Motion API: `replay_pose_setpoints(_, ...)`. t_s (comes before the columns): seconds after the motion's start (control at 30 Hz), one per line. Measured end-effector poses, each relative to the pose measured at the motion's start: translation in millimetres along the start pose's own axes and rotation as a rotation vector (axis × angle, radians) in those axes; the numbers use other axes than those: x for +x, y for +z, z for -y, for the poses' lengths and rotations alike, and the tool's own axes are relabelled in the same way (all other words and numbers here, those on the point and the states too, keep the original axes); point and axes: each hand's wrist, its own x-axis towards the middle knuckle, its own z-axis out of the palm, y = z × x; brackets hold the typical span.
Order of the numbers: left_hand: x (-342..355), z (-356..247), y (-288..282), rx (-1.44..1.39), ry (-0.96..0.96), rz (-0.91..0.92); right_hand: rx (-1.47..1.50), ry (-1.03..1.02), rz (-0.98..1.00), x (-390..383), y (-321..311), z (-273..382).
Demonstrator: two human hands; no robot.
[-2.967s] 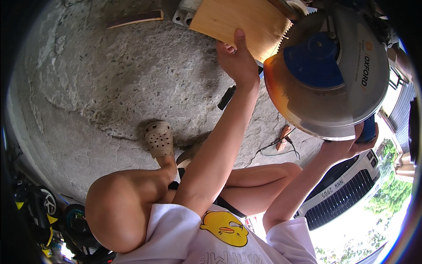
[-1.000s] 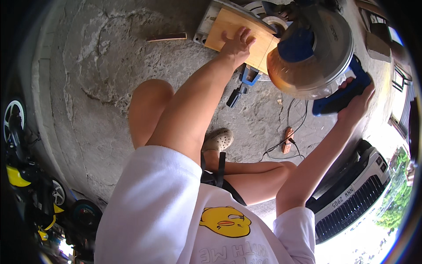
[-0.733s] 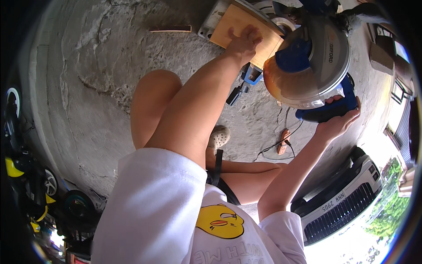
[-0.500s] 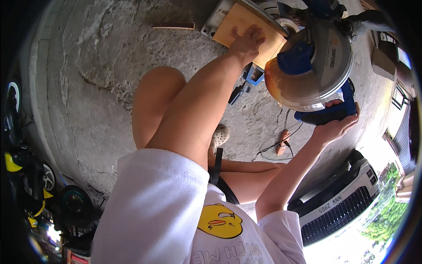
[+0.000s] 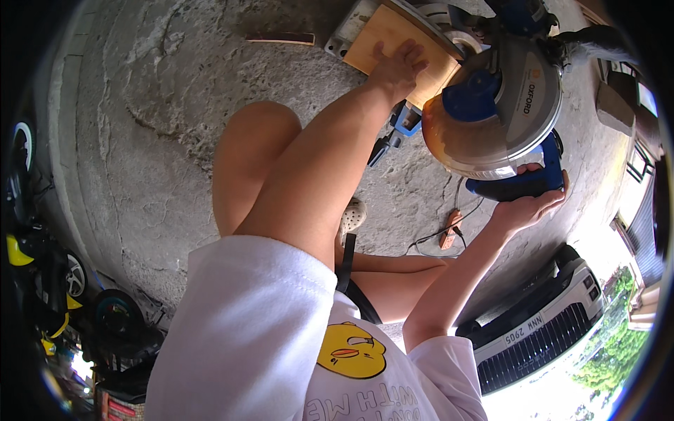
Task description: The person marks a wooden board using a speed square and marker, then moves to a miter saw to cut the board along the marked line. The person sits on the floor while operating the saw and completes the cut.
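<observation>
Light-brown wood shows at the top centre of the frame: a flat board lying on the metal base of the saw. Our left hand rests on it, palm down, fingers spread and holding nothing between them. Right of centre, our right hand is curled round the blue handle, fingers closed about the grip. The clear guard covers the cutting side, so we cannot tell whether the blade meets the wood. We judge the step in hand to be lining up or cutting. The next move seems to call for a steady board, left fingers well clear, and an even press on the handle.
</observation>
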Motion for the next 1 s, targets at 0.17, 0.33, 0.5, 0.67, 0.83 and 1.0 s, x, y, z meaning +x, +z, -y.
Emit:
replay_pose_setpoints(0.17,0.3,0.3,0.5,-0.028,-0.002,-0.012,0.017,0.016,-0.001,-1.7,-1.8,-3.0)
replay_pose_setpoints(0.33,-2.1,0.9,-2.7,-0.025,-0.001,-0.004,0.010,0.023,0.000,-4.0,0.4,-2.8)
replay_pose_setpoints(0.5,-1.9,0.2,-6.8,-0.045,0.002,0.017,0.001,0.018,-0.020,-5.7,-0.5,-5.7)
replay_pose_setpoints(0.67,-1.2,0.7,-5.4,-0.049,0.002,0.019,-0.038,-0.013,-0.042,-9.9,2.7,-7.3)
replay_pose_setpoints(0.83,-3.2,1.2,-9.4,-0.048,-0.003,0.030,-0.044,-0.014,-0.049,-13.4,5.7,-6.8)
replay_pose_setpoints(1.0,-0.2,-1.0,-7.8,-0.033,-0.003,0.035,-0.055,-0.025,-0.046,-12.1,4.6,-8.9)
